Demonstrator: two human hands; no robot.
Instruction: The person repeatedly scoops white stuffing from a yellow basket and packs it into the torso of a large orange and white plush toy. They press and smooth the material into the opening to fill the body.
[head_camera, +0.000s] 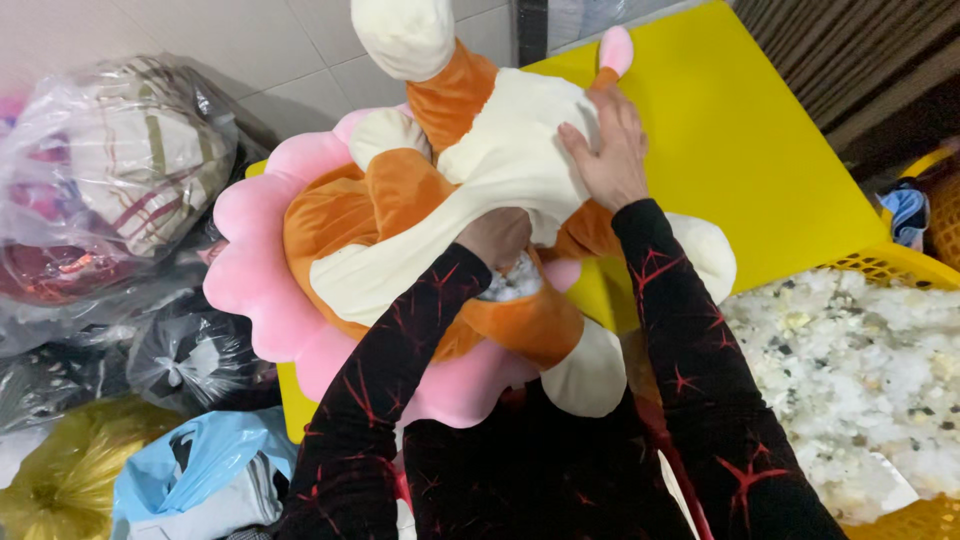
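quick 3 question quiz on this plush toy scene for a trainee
1. True or false: the right hand lies flat on the cream belly of the plush toy.
2. Where is the left hand? A) on the yellow table B) pushed into the toy's opening, amid white stuffing C) in the yellow basket
3. What fills the basket at the right?

Key: 1 true; 2 B; 3 loose white stuffing scraps.
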